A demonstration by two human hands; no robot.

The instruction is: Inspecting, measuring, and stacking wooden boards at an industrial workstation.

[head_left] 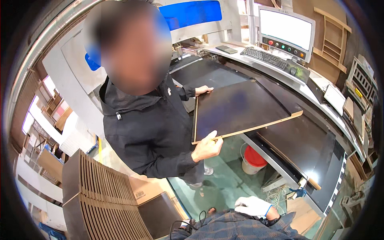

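Observation:
My right hand, in a white glove, is held in front of my plaid shirt. Its fingers are loosely bent and apart, with nothing in them. Only a small part of my left hand shows beside the shirt at the lower edge, its fingers hidden. Across from me a person in a black jacket holds a dark panel with pale wood edges, one bare hand at its near corner, the other at its far side. The panel is tilted above a machine table, apart from my hands.
A stack of dark panels stands at lower left, a single dark panel lying beside it. A red-lidded bucket and tangled cords are under the table. A keyboard and a monitor stand at the far right.

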